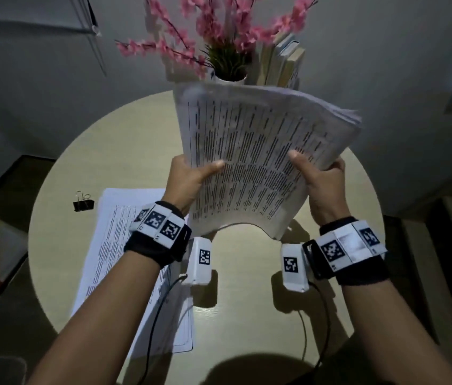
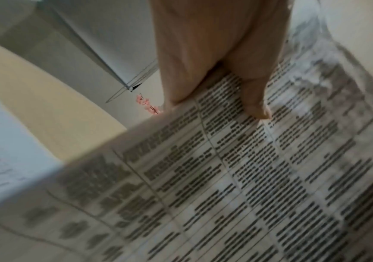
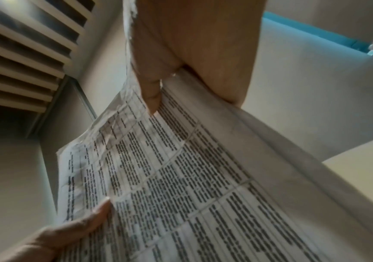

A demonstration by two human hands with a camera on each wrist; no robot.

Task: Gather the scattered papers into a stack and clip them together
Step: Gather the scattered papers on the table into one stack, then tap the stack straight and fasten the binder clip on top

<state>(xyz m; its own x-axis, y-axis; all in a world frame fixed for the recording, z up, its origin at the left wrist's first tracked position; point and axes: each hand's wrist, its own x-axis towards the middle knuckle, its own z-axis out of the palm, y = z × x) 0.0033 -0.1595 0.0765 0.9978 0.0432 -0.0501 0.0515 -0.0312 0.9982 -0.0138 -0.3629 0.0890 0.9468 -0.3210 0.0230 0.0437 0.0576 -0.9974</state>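
A thick stack of printed papers [image 1: 252, 151] stands upright and bowed above the round table [image 1: 338, 315], its lower edge near the tabletop. My left hand [image 1: 191, 176] grips the stack's left side, thumb across the front page. Gripping the right side is my right hand [image 1: 316, 173], thumb on the front and fingers behind. The wrist views show the same printed page [image 2: 248, 177] [image 3: 181, 186] under each thumb. More printed sheets [image 1: 125, 262] lie flat on the table under my left forearm. A black binder clip [image 1: 83, 204] lies at the table's left edge.
A white vase of pink blossoms [image 1: 219, 37] stands at the table's back, just behind the stack's top. Upright books [image 1: 283, 62] stand to its right. Cables trail from both wrist cameras over the table's near part.
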